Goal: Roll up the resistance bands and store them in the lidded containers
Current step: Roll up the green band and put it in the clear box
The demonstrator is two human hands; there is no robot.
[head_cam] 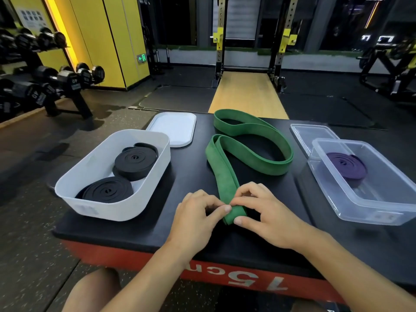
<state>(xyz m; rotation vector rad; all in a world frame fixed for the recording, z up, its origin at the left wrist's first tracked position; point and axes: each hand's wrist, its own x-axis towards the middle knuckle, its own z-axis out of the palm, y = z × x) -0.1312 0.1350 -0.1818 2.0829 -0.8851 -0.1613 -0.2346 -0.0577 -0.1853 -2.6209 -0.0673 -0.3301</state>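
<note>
A long green resistance band [252,140] lies in loose loops across the black top of the platform [191,158]. Its near end is folded over, and both hands pinch that end: my left hand [198,217] from the left, my right hand [263,212] from the right with the thumb under the fold. A white tub [94,163] on the left holds two rolled black bands [135,162], [108,190]. A clear container [382,199] on the right holds one rolled purple band [346,165].
The white lid [173,128] lies behind the white tub, the clear lid [310,134] behind the clear container. The platform has a red front edge marked 15 cm. A dumbbell rack [45,84] stands left; a squat rack [249,41] stands behind.
</note>
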